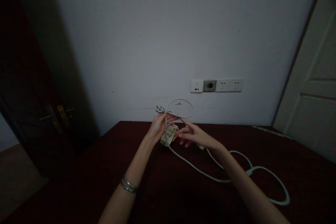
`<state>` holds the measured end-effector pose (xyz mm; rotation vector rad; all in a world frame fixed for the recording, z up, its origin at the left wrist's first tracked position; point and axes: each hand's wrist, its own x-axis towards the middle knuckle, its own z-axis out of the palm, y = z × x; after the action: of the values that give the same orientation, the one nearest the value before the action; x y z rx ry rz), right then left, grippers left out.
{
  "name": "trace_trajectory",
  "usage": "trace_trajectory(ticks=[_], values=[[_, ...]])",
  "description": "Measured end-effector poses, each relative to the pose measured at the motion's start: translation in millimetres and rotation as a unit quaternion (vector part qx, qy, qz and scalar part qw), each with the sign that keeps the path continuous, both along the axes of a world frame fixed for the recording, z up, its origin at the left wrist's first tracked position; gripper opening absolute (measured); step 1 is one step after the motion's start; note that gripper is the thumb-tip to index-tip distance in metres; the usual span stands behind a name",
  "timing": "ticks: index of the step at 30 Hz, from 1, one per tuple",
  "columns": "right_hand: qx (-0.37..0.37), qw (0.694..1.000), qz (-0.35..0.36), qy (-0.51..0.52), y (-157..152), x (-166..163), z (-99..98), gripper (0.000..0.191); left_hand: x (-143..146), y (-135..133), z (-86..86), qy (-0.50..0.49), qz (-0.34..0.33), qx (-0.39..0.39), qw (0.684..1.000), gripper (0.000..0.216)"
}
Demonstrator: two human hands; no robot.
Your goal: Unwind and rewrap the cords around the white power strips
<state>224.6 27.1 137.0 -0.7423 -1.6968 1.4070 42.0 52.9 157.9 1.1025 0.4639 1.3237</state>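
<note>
My left hand (159,126) is closed round a white power cord (210,176) near its plug (160,109), which sticks up to the left above my fingers. The cord forms a raised loop (180,108) over both hands. My right hand (191,135) is held with its fingers stretched out, touching the cord just right of the left hand. A cream power strip (169,135) lies on the dark red table (78,182) between and under my hands. The rest of the cord trails in curves across the table to the right. A bracelet (128,184) is on my left wrist.
A row of wall sockets (216,85) sits on the white wall above the table's far edge. A dark door with a brass handle (56,114) stands at the left. A white door (312,105) is at the right.
</note>
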Motion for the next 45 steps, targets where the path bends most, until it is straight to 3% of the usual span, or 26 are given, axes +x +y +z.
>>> trace_trajectory(ticks=[2, 4, 7, 9, 13, 16, 19, 22, 25, 28, 32, 37, 41, 45], values=[[0.047, 0.991, -0.011, -0.127, 3, 30, 11.0, 0.039, -3, 0, 2.4, -0.002, 0.0, 0.029, 1.0, 0.018], [0.104, 0.973, -0.109, -0.174, 4, 57, 22.1, 0.026, -5, -2, 4.7, 0.007, -0.006, 0.049, 0.999, 0.019], [0.145, 0.951, -0.258, -0.094, 3, 72, 34.9, 0.026, -5, -9, 8.2, 0.064, -0.033, 0.064, 0.995, 0.025], [0.116, 0.952, -0.284, 0.0, -1, 65, 39.4, 0.031, -4, -18, 10.3, 0.14, -0.074, 0.077, 0.984, 0.029], [0.002, 0.981, -0.162, 0.105, -7, 37, 38.1, 0.043, 3, -33, 12.2, 0.344, -0.182, 0.115, 0.914, 0.03], [-0.084, 0.994, -0.025, 0.061, -8, 25, 30.7, 0.057, 11, -38, 10.0, 0.444, -0.196, 0.14, 0.863, 0.029], [-0.127, 0.987, 0.097, -0.027, -10, 21, 22.7, 0.059, 17, -36, 6.0, 0.478, -0.175, 0.139, 0.849, 0.03], [-0.086, 0.983, 0.137, -0.091, -13, 21, 18.8, 0.042, 18, -32, 3.0, 0.459, -0.119, 0.131, 0.87, 0.03], [-0.041, 0.978, 0.148, -0.138, -14, 22, 19.2, 0.041, 18, -29, 1.6, 0.421, -0.089, 0.121, 0.895, 0.029], [0.005, 0.972, 0.158, -0.176, -12, 27, 21.4, 0.041, 16, -28, 1.8, 0.401, -0.122, 0.115, 0.901, 0.029], [0.007, 0.963, 0.187, -0.195, -10, 33, 21.6, 0.032, 9, -28, 5.4, 0.372, -0.17, 0.131, 0.903, 0.032], [-0.029, 0.975, 0.218, -0.006, -11, 35, 19.8, 0.027, -9, -21, 2.5, 0.312, -0.175, 0.157, 0.921, 0.036], [-0.045, 0.97, 0.163, 0.173, -10, 36, 21.4, 0.021, -12, -6, -12.9, 0.252, -0.134, 0.112, 0.952, 0.028], [-0.06, 0.963, 0.148, 0.216, -5, 39, 16.2, 0.017, 0, 1, -22.1, 0.098, -0.082, 0.076, 0.989, 0.035]])
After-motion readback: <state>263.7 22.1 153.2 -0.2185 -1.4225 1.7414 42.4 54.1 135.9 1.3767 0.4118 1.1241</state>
